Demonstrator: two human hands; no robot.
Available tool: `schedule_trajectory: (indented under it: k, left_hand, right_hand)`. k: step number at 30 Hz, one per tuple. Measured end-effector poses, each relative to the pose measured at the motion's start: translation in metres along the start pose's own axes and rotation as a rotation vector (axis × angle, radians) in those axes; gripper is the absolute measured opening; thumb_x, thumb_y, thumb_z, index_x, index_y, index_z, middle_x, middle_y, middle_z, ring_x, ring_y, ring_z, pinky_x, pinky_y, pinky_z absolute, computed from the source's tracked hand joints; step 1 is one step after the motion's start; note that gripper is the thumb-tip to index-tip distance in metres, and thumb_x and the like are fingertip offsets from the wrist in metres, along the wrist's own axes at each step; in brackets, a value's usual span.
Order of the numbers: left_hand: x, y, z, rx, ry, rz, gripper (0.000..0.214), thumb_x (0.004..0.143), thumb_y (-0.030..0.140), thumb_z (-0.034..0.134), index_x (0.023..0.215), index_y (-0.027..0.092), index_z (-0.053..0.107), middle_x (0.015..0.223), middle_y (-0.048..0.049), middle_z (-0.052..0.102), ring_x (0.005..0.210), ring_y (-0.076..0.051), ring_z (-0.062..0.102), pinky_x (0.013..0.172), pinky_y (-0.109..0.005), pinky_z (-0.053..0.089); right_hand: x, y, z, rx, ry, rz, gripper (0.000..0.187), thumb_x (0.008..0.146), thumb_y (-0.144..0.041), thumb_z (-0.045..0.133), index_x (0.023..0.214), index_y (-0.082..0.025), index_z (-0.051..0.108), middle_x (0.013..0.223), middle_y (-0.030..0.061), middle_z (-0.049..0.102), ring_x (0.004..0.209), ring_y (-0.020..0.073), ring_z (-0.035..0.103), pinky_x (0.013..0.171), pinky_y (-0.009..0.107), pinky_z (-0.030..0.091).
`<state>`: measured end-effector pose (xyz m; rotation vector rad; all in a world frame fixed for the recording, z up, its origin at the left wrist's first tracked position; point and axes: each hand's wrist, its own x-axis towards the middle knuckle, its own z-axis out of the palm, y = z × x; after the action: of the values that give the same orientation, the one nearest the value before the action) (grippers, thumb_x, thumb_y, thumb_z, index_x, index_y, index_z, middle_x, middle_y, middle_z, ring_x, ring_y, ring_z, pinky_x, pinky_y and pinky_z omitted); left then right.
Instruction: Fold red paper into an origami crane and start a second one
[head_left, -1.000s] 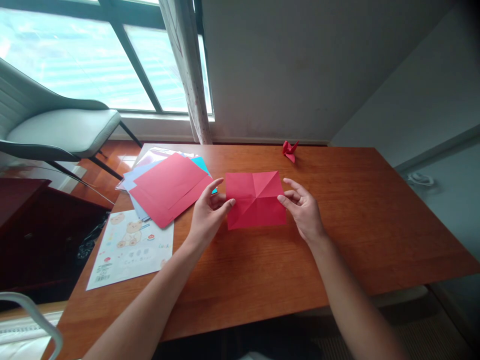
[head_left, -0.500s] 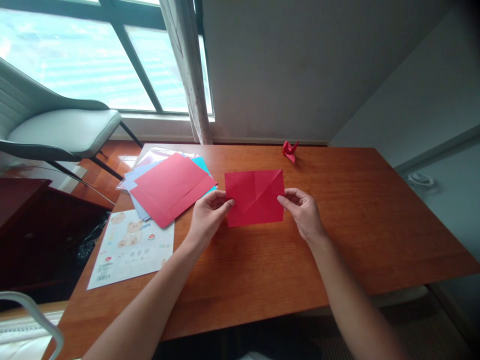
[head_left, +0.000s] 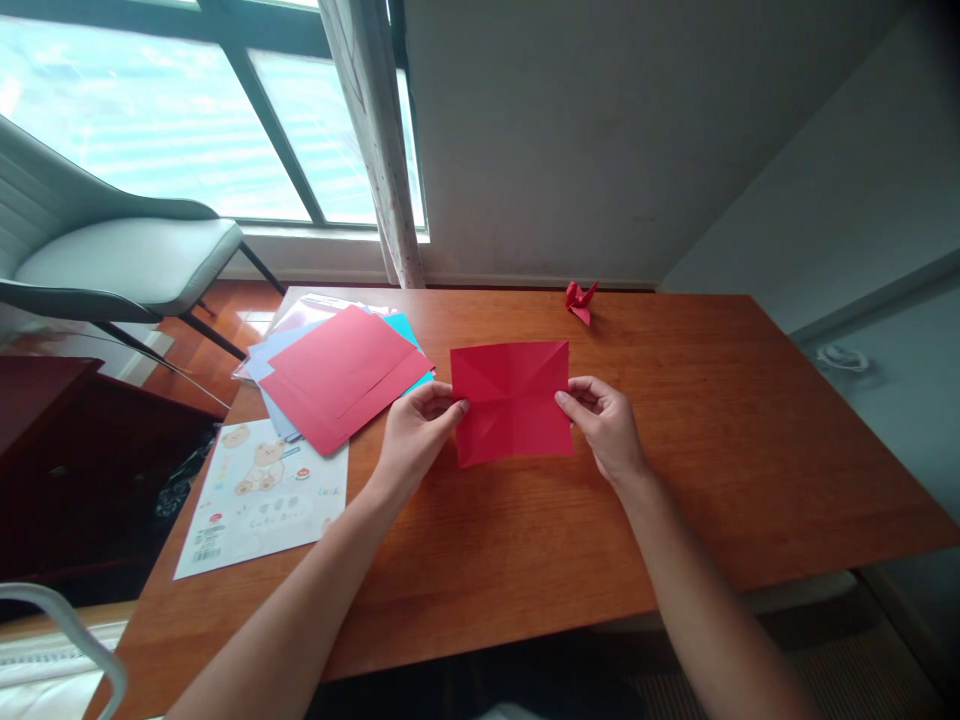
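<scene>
A creased red sheet of origami paper (head_left: 512, 402) is held up over the wooden table (head_left: 720, 430), with fold lines crossing near its middle. My left hand (head_left: 420, 432) pinches its left edge between thumb and fingers. At the right edge, my right hand (head_left: 606, 425) grips it the same way. Beyond the sheet, near the table's far edge, sits a small folded red paper figure (head_left: 580, 302), bird-like in shape.
Left of my hands, larger red sheets (head_left: 341, 375) lie over pale blue and turquoise paper. A white sheet with bear drawings (head_left: 262, 500) lies nearer me. A grey chair (head_left: 135, 255) stands by the window, beside a curtain (head_left: 379, 140).
The held red paper has tilted, its lower edge now sitting a little lower and more of its surface facing me. Both hands keep their hold in nearly the same place.
</scene>
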<state>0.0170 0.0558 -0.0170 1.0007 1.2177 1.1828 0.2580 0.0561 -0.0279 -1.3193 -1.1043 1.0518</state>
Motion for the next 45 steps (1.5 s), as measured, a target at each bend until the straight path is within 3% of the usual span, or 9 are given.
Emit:
schedule_trajectory:
  k: [9,14,19,22,29,34,37,41,45]
  left_hand:
    - [-0.007,0.008,0.004,0.034,-0.137,-0.066,0.031,0.079,0.046,0.075,0.085,0.016,0.068,0.080,-0.0016,0.068,0.072,-0.015,0.062,0.063,-0.023,0.048]
    - [-0.012,0.008,0.011,-0.062,-0.190,-0.089,0.035,0.080,0.048,0.074,0.093,0.015,0.073,0.086,-0.0060,0.074,0.077,-0.022,0.067,0.071,-0.030,0.053]
    - [-0.017,0.002,0.021,-0.071,-0.191,-0.093,0.034,0.080,0.045,0.074,0.091,0.013,0.075,0.087,-0.0068,0.076,0.079,-0.022,0.067,0.073,-0.030,0.051]
    - [-0.021,0.003,0.024,-0.179,-0.211,-0.190,0.028,0.077,0.037,0.075,0.094,0.014,0.075,0.088,-0.0068,0.076,0.077,-0.020,0.066,0.071,-0.028,0.050]
    - [-0.022,0.007,0.017,-0.457,-0.409,-0.334,0.030,0.064,0.013,0.073,0.094,0.017,0.075,0.087,-0.0037,0.075,0.078,-0.017,0.066,0.076,-0.028,0.053]
    - [-0.019,0.001,0.019,-0.362,-0.346,-0.306,0.027,0.074,0.024,0.075,0.100,0.018,0.074,0.102,-0.0082,0.075,0.092,-0.022,0.068,0.081,-0.034,0.054]
    - [-0.018,-0.002,0.021,-0.196,-0.285,-0.242,0.027,0.073,0.029,0.076,0.096,0.016,0.073,0.096,-0.0081,0.075,0.088,-0.024,0.068,0.077,-0.034,0.054]
    - [-0.017,-0.003,0.023,0.014,-0.240,-0.106,0.024,0.074,0.035,0.074,0.085,0.015,0.071,0.087,-0.0062,0.074,0.083,-0.023,0.066,0.073,-0.031,0.051]
    - [-0.019,-0.001,0.023,-0.034,-0.253,-0.157,0.029,0.075,0.038,0.076,0.093,0.015,0.072,0.089,-0.0060,0.075,0.083,-0.022,0.066,0.069,-0.028,0.050]
  right_hand:
    - [-0.007,-0.013,-0.002,0.011,-0.149,-0.051,0.026,0.089,-0.042,0.069,0.076,-0.021,0.061,0.069,-0.0030,0.054,0.064,0.0124,0.049,0.061,0.026,0.040]
    - [-0.014,-0.016,0.006,0.035,-0.239,-0.085,0.021,0.092,-0.043,0.065,0.085,-0.022,0.065,0.079,-0.0007,0.060,0.073,0.0154,0.055,0.068,0.028,0.044]
    - [-0.022,-0.020,0.016,-0.082,-0.373,-0.260,0.025,0.095,-0.047,0.060,0.099,-0.024,0.067,0.094,0.0029,0.063,0.086,0.0192,0.060,0.074,0.032,0.047]
    - [-0.023,-0.019,0.019,-0.148,-0.450,-0.379,0.027,0.097,-0.046,0.056,0.108,-0.025,0.069,0.107,0.0056,0.063,0.094,0.0211,0.061,0.077,0.033,0.049]
    - [-0.022,-0.009,0.025,-0.444,-0.319,-0.542,0.020,0.089,-0.022,0.065,0.107,-0.027,0.072,0.116,0.0080,0.059,0.106,0.0237,0.059,0.089,0.040,0.053]
    - [-0.020,-0.009,0.023,-0.405,-0.272,-0.479,0.021,0.090,-0.025,0.065,0.110,-0.026,0.070,0.116,0.0077,0.059,0.100,0.0217,0.061,0.076,0.034,0.054]
    - [-0.019,-0.012,0.021,-0.337,-0.280,-0.360,0.022,0.093,-0.029,0.062,0.114,-0.026,0.067,0.110,0.0060,0.064,0.087,0.0184,0.063,0.071,0.031,0.053]
    - [-0.017,-0.009,0.019,-0.292,-0.310,-0.240,0.020,0.093,-0.039,0.062,0.104,-0.025,0.070,0.097,0.0052,0.070,0.085,0.0202,0.066,0.075,0.033,0.054]
    - [-0.016,-0.005,0.018,-0.260,-0.320,-0.154,0.021,0.090,-0.043,0.066,0.093,-0.023,0.070,0.091,0.0050,0.072,0.080,0.0207,0.066,0.073,0.033,0.053]
